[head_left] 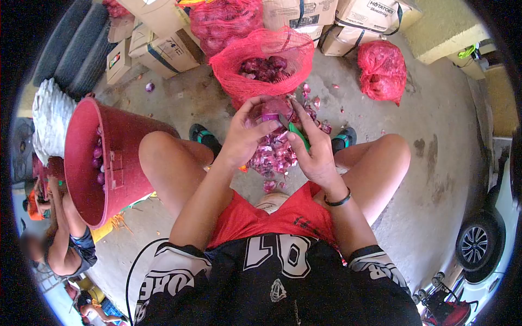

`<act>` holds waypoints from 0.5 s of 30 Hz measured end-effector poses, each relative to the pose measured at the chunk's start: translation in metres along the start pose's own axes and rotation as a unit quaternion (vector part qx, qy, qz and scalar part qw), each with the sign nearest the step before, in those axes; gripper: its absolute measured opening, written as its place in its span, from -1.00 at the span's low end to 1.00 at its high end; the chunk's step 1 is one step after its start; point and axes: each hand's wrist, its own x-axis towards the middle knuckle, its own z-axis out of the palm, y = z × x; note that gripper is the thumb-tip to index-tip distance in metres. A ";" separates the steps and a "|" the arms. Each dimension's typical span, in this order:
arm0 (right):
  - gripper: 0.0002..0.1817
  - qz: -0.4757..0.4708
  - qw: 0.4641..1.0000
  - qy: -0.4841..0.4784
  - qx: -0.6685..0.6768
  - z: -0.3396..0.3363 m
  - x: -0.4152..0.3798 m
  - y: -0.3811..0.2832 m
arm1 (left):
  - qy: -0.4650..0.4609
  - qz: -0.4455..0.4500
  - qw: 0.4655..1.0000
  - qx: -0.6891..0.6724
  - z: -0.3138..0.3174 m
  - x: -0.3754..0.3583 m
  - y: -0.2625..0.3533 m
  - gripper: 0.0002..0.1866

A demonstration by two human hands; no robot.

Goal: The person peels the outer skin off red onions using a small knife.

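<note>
My left hand (246, 131) has its fingers wrapped round a red onion (277, 107), held up between my knees. In my right hand (315, 145) is a small knife with a green handle (299, 136); its dark blade lies against the onion. Below both hands, a heap of purple onion skins (272, 157) covers the floor between my feet. Just beyond them stands an open red mesh sack (293, 70) with several onions (263, 69) inside.
To the left a big red tub (122, 155) holds onions. Another full mesh sack (223, 27) and cardboard boxes (168, 51) stand at the back. A tied red bag (382, 71) sits at the right. A co-worker (68, 233) is at far left; a car wheel (476, 242) is at right.
</note>
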 end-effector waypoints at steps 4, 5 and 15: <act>-0.38 0.054 0.998 -0.030 0.019 -0.006 -0.004 0.000 | -0.016 -0.023 0.998 -0.054 -0.001 -0.001 0.004 -0.46; -0.38 0.029 0.999 -0.023 0.008 -0.006 -0.004 -0.001 | -0.020 -0.032 0.998 -0.060 0.001 -0.001 0.006 -0.45; -0.47 -0.026 0.999 -0.013 -0.035 -0.007 -0.006 0.003 | -0.041 -0.057 0.997 -0.016 -0.001 -0.004 0.011 -0.42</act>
